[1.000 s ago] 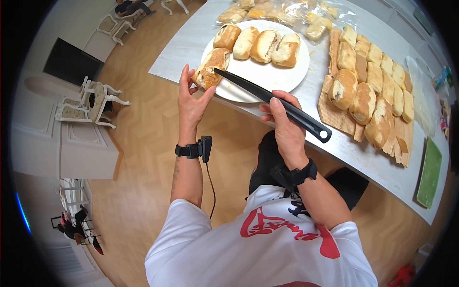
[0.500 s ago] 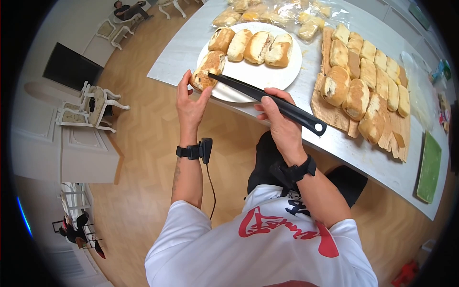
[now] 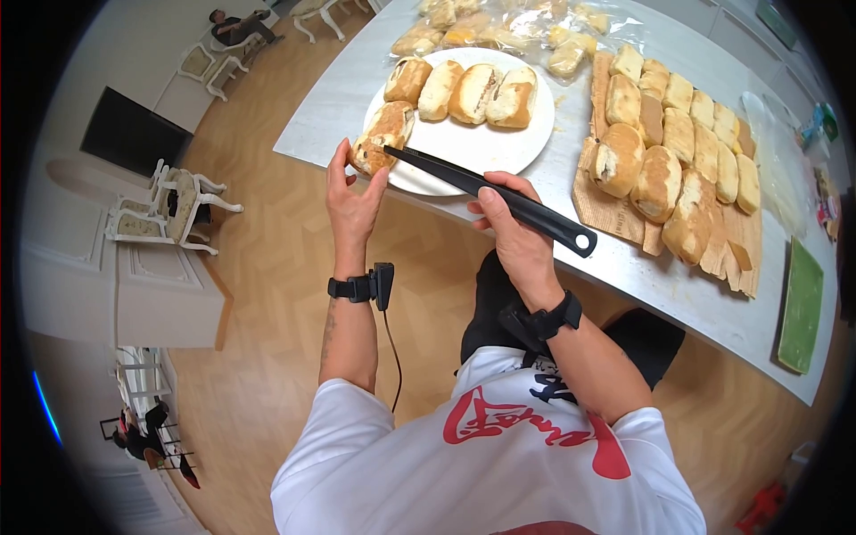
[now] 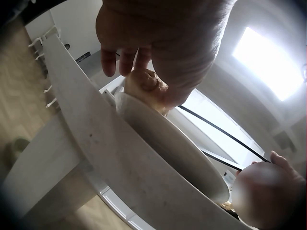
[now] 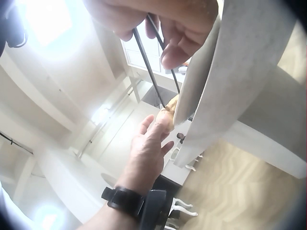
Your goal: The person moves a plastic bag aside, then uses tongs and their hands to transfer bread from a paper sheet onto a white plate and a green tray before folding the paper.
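At the left rim of the white plate (image 3: 464,156), my left hand (image 3: 352,209) holds the near end of a browned bread roll (image 3: 385,132) between thumb and fingers. The left wrist view shows this roll (image 4: 143,87) over the plate's edge. My right hand (image 3: 522,245) grips black tongs (image 3: 441,171) by the middle, and their tips are at the roll's near end. Seen from the right wrist, the two tong arms stand slightly apart, the roll (image 5: 165,120) at their ends. Several other filled rolls (image 3: 437,92) sit in a row along the plate's far side.
To the right, several rolls (image 3: 660,181) lie in rows on torn brown cardboard (image 3: 615,214). Clear plastic bags of bread (image 3: 526,36) lie behind the plate. A green tray (image 3: 800,308) is near the table's right end. The table edge (image 3: 308,159) runs close by my left hand.
The plate and table have shifted slightly left in the head view. Both hands keep their hold, and the tong tips stay at the roll's near end.
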Tool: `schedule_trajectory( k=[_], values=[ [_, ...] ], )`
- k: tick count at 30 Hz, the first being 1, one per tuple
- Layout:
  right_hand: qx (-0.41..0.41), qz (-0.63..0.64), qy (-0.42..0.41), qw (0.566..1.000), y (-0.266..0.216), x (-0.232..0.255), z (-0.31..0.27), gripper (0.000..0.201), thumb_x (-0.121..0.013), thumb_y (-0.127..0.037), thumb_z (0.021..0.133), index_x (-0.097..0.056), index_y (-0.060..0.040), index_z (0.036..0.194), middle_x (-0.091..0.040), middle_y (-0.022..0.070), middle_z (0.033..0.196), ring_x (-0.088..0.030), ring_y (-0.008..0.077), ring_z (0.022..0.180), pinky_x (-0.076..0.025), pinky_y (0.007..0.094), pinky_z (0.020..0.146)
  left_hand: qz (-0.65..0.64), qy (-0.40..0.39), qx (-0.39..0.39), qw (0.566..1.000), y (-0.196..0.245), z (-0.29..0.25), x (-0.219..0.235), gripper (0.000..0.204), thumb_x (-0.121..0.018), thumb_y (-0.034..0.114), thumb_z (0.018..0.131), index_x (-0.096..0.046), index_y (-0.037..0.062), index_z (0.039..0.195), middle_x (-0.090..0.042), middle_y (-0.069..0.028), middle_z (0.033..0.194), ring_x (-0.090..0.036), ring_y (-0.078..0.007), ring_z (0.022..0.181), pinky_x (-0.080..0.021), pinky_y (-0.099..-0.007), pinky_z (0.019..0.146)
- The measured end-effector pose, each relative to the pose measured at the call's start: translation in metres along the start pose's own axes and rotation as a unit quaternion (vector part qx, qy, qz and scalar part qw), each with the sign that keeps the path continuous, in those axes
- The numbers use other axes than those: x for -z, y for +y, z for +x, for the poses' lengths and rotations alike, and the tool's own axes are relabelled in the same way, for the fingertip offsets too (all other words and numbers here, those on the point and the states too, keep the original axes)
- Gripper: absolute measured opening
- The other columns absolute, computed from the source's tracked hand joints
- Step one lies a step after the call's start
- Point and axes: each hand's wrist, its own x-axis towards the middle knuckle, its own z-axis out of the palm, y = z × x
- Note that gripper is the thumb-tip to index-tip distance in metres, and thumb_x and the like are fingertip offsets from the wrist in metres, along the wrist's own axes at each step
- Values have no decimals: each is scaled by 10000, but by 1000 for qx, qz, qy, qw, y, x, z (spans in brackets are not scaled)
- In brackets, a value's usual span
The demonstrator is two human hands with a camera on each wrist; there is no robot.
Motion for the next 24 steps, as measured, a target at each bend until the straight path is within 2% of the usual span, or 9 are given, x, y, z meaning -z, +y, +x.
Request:
schedule_trajectory(
  k=[7,13,16,19,24],
  values=[
    [2,26,20,999,-14,10,-10,316,-672,-204,935,-582,-31,1184,-650,67,976,-635,109,871,-538,239,718,30,15,-6,999,5,-4,-1,662,-780,157,786,-486,79,1373,-512,-128,1365,-527,-247,1219,-478,-359,901],
    [13,18,19,1000,-17,22,-21,317,-674,-194,933,-583,-20,1183,-650,72,991,-638,113,882,-539,242,731,76,76,-81,991,11,-9,-6,576,-764,132,798,-529,78,1321,-510,-141,1361,-522,-281,1218,-473,-359,895],
    [3,30,24,999,-17,27,-26,318,-674,-193,933,-584,-18,1182,-652,71,986,-639,113,882,-537,242,733,80,57,-83,992,5,-10,-6,559,-752,167,832,-525,84,1336,-547,-93,1337,-545,-208,1181,-468,-323,868],
    [9,31,28,999,-19,32,-30,318,-674,-191,933,-584,-19,1185,-654,70,978,-639,112,881,-536,240,730,69,57,-72,993,7,-10,-7,555,-751,168,833,-524,83,1333,-556,-84,1315,-549,-208,1173,-467,-328,866],
    [12,18,34,999,-26,41,-36,318,-671,-187,935,-583,-18,1189,-658,70,974,-639,108,876,-537,241,732,65,61,-54,994,14,-11,-9,544,-747,108,807,-536,82,1308,-538,-124,1334,-527,-266,1207,-465,-366,914]
  ],
)
